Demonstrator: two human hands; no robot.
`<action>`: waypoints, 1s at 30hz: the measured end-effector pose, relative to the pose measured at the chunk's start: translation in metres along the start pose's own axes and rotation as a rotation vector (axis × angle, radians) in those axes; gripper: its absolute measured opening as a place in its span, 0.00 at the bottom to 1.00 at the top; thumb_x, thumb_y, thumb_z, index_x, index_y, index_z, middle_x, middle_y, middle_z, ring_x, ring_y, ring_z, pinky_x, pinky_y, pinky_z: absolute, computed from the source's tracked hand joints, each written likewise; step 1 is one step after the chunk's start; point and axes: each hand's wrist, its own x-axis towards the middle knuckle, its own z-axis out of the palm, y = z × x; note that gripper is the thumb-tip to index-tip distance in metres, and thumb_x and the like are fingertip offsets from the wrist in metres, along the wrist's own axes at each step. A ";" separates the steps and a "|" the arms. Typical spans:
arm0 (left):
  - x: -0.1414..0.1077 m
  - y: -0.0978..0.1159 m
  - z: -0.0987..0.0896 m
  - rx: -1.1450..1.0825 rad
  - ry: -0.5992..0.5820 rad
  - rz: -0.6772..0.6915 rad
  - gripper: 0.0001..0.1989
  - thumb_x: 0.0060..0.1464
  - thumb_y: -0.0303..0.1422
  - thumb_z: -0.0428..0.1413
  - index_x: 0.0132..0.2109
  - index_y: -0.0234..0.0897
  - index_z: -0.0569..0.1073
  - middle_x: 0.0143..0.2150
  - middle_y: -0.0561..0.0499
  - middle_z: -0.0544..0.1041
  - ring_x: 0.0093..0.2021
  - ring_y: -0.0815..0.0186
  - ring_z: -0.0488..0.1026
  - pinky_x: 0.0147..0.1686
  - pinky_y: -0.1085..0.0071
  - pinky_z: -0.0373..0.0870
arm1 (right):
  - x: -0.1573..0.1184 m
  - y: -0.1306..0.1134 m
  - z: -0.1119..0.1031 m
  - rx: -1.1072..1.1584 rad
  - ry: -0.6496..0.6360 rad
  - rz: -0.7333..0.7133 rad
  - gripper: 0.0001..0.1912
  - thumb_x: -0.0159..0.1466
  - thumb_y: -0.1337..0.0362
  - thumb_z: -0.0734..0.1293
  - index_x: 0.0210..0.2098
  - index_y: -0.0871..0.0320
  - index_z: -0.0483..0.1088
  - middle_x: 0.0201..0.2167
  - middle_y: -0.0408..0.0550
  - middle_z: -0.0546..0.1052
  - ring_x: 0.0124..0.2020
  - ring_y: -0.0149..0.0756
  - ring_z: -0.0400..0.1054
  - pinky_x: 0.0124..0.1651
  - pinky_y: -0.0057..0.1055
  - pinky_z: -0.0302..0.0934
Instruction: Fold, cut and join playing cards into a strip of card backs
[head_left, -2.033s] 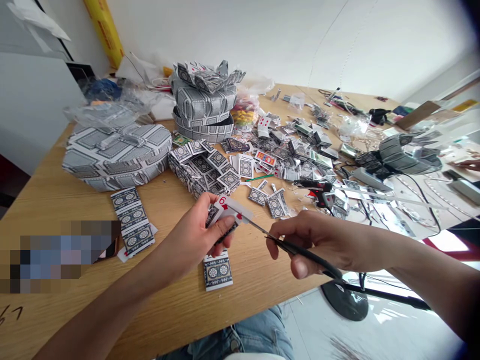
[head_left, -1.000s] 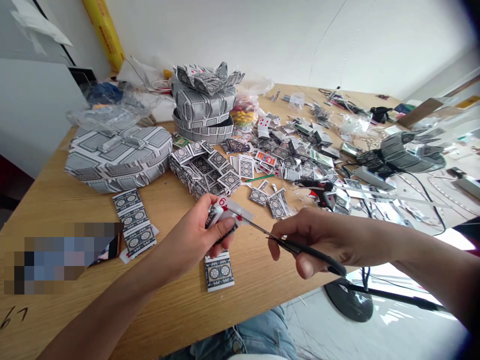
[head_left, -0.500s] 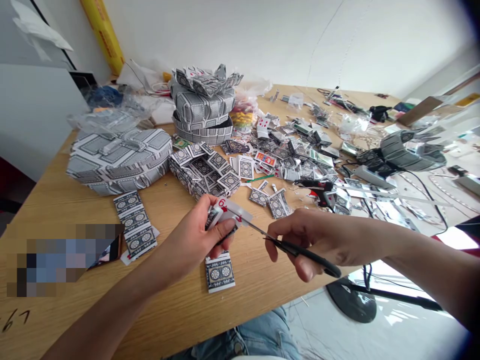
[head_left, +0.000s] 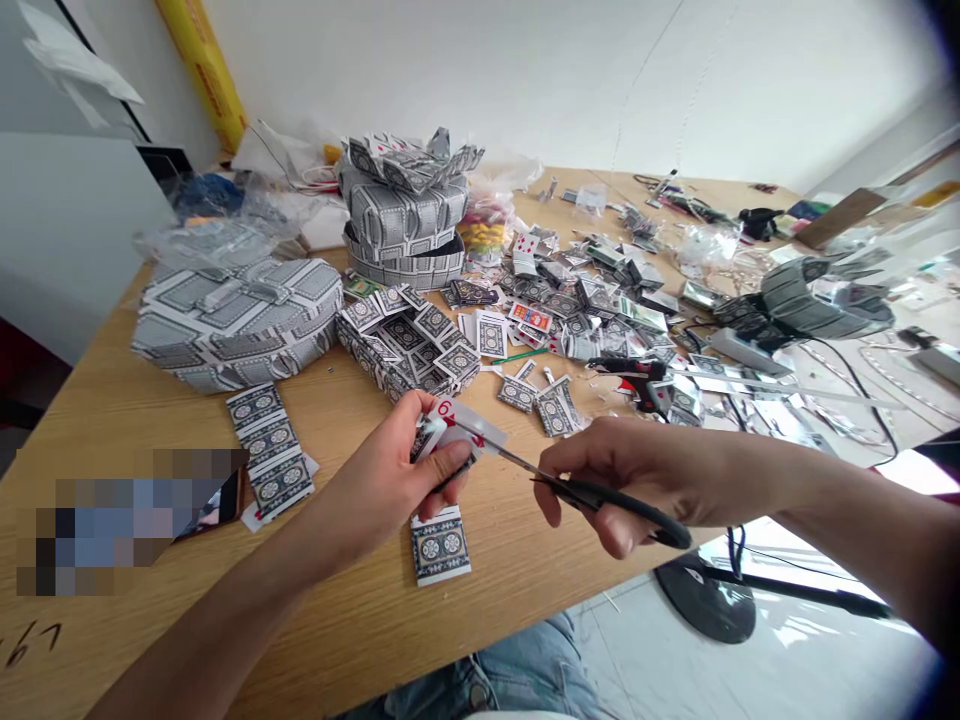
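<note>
Between the thumb and fingers of my left hand point(head_left: 409, 465) is a folded playing card point(head_left: 448, 410) with a red number, its patterned back partly showing. Black-handled scissors point(head_left: 600, 492) are in my right hand point(head_left: 626, 480), their blades lying across the card's face. Below my left hand a patterned folded card piece point(head_left: 440, 550) lies on the wooden table point(head_left: 360, 630). A joined strip of similar pieces point(head_left: 270, 450) lies to the left. Just behind my hands stands an open tray made of folded cards point(head_left: 409, 340).
A lidded card-covered box point(head_left: 240, 320) stands at the left, stacked card containers point(head_left: 405, 210) at the back. Loose card pieces point(head_left: 600, 290) cover the right side near a glue gun point(head_left: 637, 375). A phone point(head_left: 225, 505) lies at the left; a black round base point(head_left: 705, 600) is on the floor.
My right hand and the scissor handles have shifted slightly right, with the handles spread a little wider. My left hand still holds the card in nearly the same spot.
</note>
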 end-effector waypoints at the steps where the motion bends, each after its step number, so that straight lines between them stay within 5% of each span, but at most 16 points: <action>1: 0.000 0.000 0.000 0.001 -0.002 0.001 0.14 0.63 0.41 0.54 0.45 0.38 0.59 0.25 0.59 0.68 0.22 0.75 0.62 0.21 0.78 0.58 | 0.000 0.000 0.000 -0.007 0.003 0.001 0.30 0.55 0.42 0.72 0.40 0.64 0.69 0.21 0.35 0.61 0.22 0.23 0.48 0.22 0.23 0.46; 14: 0.001 -0.001 0.001 0.005 0.019 -0.002 0.15 0.62 0.42 0.54 0.45 0.38 0.60 0.24 0.59 0.67 0.22 0.74 0.62 0.21 0.78 0.59 | 0.000 0.004 -0.001 0.044 0.031 0.104 0.29 0.52 0.44 0.75 0.41 0.60 0.69 0.20 0.35 0.64 0.20 0.22 0.50 0.19 0.21 0.43; 30: 0.001 0.000 0.003 0.001 0.001 0.004 0.16 0.62 0.43 0.55 0.45 0.39 0.59 0.24 0.60 0.67 0.21 0.74 0.60 0.21 0.78 0.56 | 0.002 0.002 -0.001 0.045 -0.043 -0.030 0.32 0.55 0.39 0.71 0.39 0.63 0.69 0.21 0.36 0.64 0.21 0.23 0.55 0.21 0.21 0.48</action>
